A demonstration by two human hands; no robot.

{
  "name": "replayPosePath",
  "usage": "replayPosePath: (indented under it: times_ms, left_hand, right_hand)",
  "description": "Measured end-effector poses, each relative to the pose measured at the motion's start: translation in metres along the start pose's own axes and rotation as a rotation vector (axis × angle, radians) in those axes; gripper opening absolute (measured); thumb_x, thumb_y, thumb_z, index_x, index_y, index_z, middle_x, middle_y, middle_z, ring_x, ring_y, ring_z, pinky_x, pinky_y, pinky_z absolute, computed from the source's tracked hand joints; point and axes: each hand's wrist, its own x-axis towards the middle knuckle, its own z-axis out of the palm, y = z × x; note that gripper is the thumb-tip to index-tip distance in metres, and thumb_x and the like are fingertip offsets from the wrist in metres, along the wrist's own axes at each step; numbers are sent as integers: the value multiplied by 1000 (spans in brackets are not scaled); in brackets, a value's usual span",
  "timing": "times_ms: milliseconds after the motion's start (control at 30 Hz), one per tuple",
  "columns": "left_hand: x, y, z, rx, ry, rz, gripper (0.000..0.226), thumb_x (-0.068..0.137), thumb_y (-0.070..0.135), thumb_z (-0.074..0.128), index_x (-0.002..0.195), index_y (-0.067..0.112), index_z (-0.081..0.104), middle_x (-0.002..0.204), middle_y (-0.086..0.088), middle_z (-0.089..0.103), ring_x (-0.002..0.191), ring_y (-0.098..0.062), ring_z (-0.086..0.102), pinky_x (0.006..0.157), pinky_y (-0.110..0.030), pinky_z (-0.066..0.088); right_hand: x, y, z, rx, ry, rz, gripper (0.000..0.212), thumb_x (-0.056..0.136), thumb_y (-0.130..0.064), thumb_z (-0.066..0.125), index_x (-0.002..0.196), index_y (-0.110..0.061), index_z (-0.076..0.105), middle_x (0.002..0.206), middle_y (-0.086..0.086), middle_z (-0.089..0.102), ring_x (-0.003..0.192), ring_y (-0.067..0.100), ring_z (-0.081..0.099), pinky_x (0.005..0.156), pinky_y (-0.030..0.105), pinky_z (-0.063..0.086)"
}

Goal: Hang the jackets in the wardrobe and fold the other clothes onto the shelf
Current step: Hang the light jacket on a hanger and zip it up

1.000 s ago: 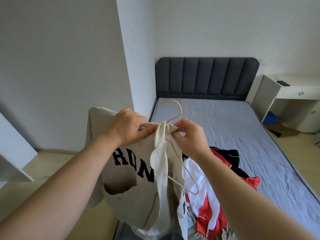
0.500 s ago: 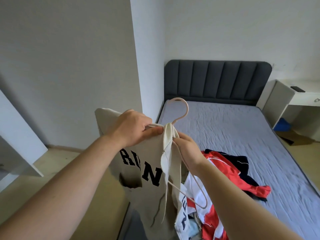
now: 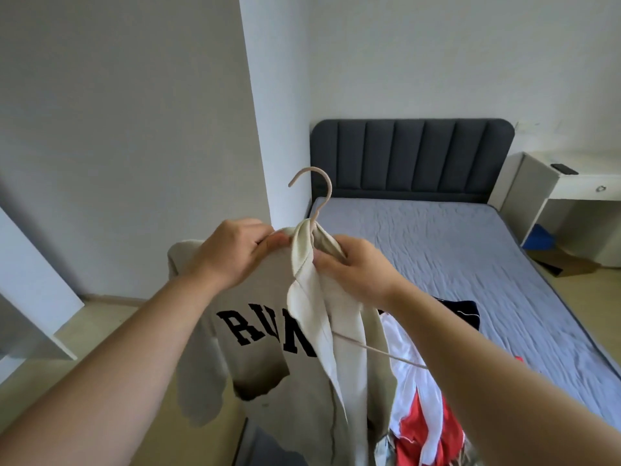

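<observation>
- Over the last second the hanger [image 3: 324, 186] has come up through the neck of the cream jacket [image 3: 265, 297]. Its hook, which sat low and tipped just above the knuckles, now stands upright and well clear of the collar.
- The right hand [image 3: 358, 269] has shifted from a pinch at the hanger's neck to a grip on the right side of the collar. The left hand [image 3: 235, 255] has kept its hold on the left side of the collar throughout.
- The view has also swung a little, so more of the bed [image 3: 453, 250] shows.
- This suggests the hanger is nearly seated. One thin arm of it still pokes out from under the front panel below the right forearm, so the right shoulder probably needs pulling over before the jacket can go to the rail.
- The fingers [image 3: 275, 242] of the left hand are curled and clamped on the collar cloth just left of the hanger's stem. The right thumb and fingers are closed on the bunched collar just right of it.
- The jacket hangs from both hands in front of the person, its lettered side facing them, above the floor beside the bed.
- A pile of clothes [image 3: 416, 408] in red, white and navy lies on the bed behind it, not yet folded.
</observation>
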Motion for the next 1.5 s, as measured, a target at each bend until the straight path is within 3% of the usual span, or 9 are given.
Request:
replayPosePath:
  times_ms: [300,433,600,800,933,1100,1200,1333,1500]
  left_hand:
    - [-9,-3,-5,83,97,-114,57,102,46,41,65,5,55,59,-1,45,54,-26,44,54,-34,32]
    - [-19,-11,-10,136,140,-114,51,100,38,43,70,3,63,62,-13,58,54,-26,48,57,-32,26]
    - [-17,-16,-11,132,15,-181,49,102,32,55,66,-1,59,61,-16,58,56,-31,53,57,-32,31]
    - [-17,23,-4,-232,-59,-300,59,97,67,30,102,22,68,91,16,67,80,-1,58,74,-17,45]
    - [-7,42,18,-98,-145,-368,60,76,82,50,92,24,54,79,13,59,71,-7,55,59,-24,37]
    - [-1,39,15,-325,-127,-350,59,67,78,60,83,21,67,68,3,66,64,-8,59,53,-16,44]
    - [13,48,13,-315,-168,-293,62,64,81,58,83,23,73,71,2,68,67,-15,62,59,-31,51]
    - [23,47,4,-222,-153,-212,49,72,76,61,79,28,68,69,6,64,62,-8,57,54,-23,45]
    - [26,39,-18,-196,-68,-192,44,74,71,65,77,27,67,69,7,64,68,-11,56,53,-17,43]
  right_hand:
    - [9,-14,-6,-549,268,-224,51,96,-64,41,83,-16,43,60,2,51,50,27,49,42,36,37]
    - [19,-7,-15,-540,127,-29,58,93,-74,32,82,-20,49,70,2,58,59,23,55,51,41,47]
    - [18,2,-5,-401,106,-56,48,97,-65,39,72,-24,39,63,-1,51,52,18,45,46,32,32]
    - [18,5,2,-375,127,-106,45,98,-60,42,77,-20,39,64,2,54,51,22,48,45,34,34]
    - [21,-2,8,-345,-14,-66,34,98,-44,52,74,-22,43,67,-3,54,59,19,48,52,31,34]
    - [7,6,-6,357,-452,377,73,75,-71,66,121,-15,65,109,2,73,100,23,69,91,36,51]
    - [2,18,-9,594,-624,407,78,82,-70,62,141,-20,52,128,5,68,117,23,65,107,45,44]
    - [-8,39,-14,870,-714,404,85,90,-74,41,144,-9,50,145,20,51,131,36,49,114,49,35]
    - [-20,66,-2,656,-738,462,46,95,-3,48,141,-5,53,143,19,54,132,33,53,115,54,37]
